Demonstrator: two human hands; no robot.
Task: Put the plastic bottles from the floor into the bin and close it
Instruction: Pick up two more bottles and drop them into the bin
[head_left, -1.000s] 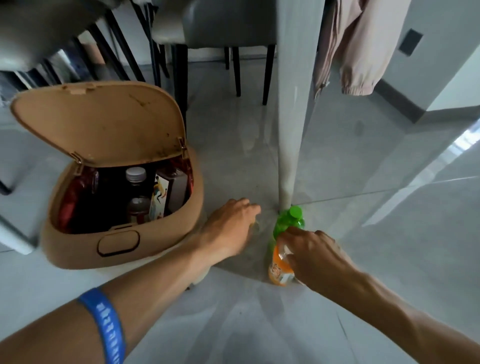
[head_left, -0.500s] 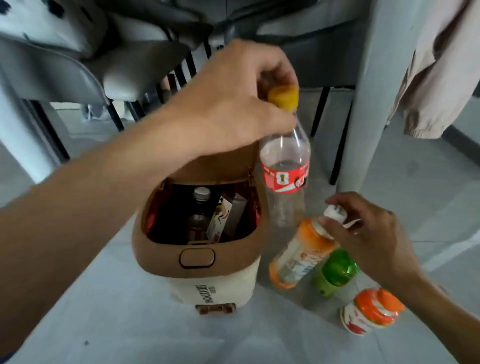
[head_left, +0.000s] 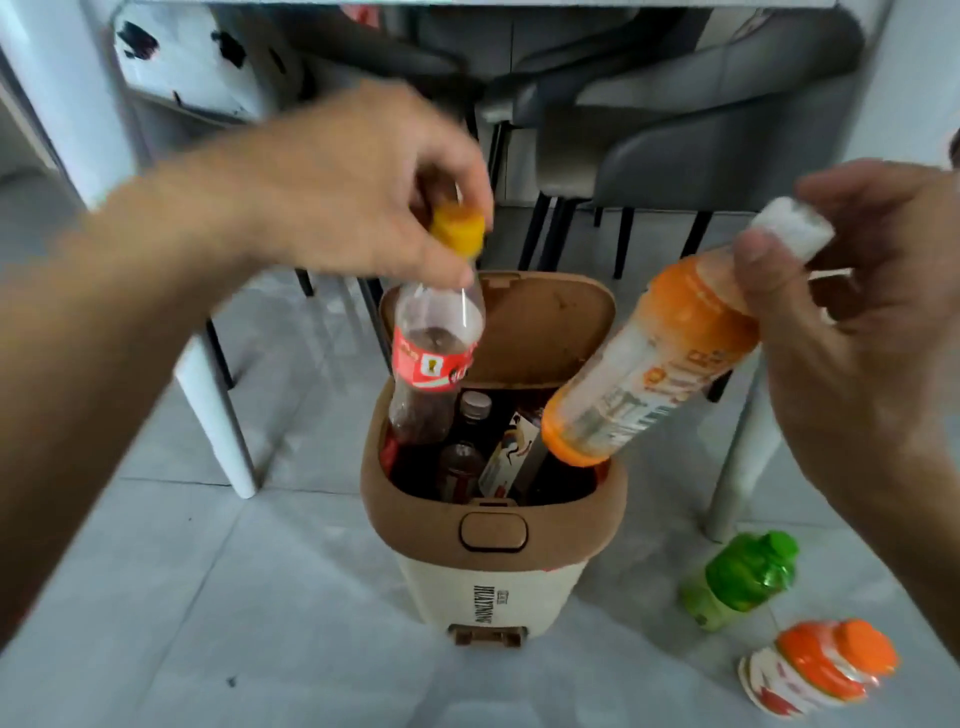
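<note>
Two bottles in hand: the left hand (head_left: 353, 192) pinches the red-label bottle (head_left: 436, 364) by its yellow cap. The right hand (head_left: 857, 332) grips the orange bottle (head_left: 639, 364) at its white-capped neck.
Where they are: both hang over the bin (head_left: 493, 530). The red-label bottle is upright with its base at the left edge of the mouth. The orange bottle is tilted with its base over the right edge.
Step in hand: dropping this pair into the bin, probably about halfway through the task.
Next move calls for: lowering each base past the rim and loosening the fingers. Room inside looks tight, so the bottles may need to slide in beside what is there.
Bottles on the floor: two, both right of the bin's front corner, a green bottle (head_left: 737, 577) and an orange-and-white bottle (head_left: 826, 665) nearer the camera.
Inside the bin: one dark capped bottle (head_left: 470, 415) and one carton (head_left: 511, 457); the rest is too dark to count.
Bins: one.
Lid (head_left: 540, 332): one, standing up at the back edge, not yet closed.
</note>
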